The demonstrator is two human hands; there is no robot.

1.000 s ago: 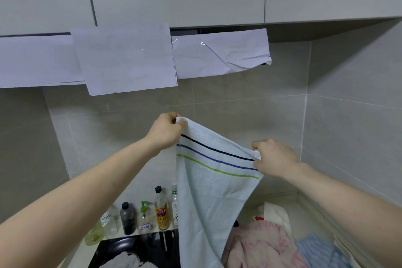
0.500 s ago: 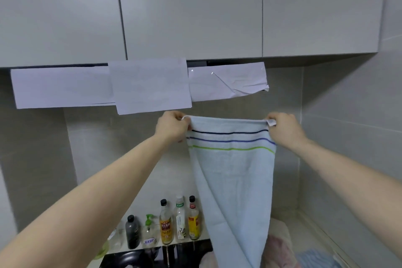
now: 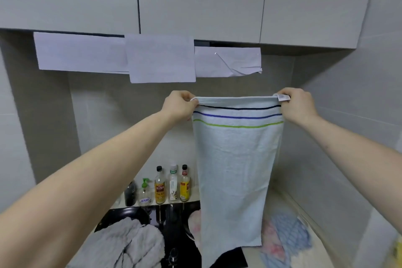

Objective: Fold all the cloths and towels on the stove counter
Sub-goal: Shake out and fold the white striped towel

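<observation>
A pale blue towel (image 3: 236, 165) with black, blue and green stripes near its top hangs full length in the air above the stove (image 3: 174, 237), stretched flat between two hands. The left hand (image 3: 180, 105) pinches its top left corner and the right hand (image 3: 298, 104) pinches the top right corner beside the label, fingers curled round the hem. Below, a grey towel (image 3: 128, 243) lies bunched on the stove, a blue checked cloth (image 3: 289, 230) on the counter (image 3: 322, 243) to the right, and bottles (image 3: 171, 185) along the wall.
</observation>
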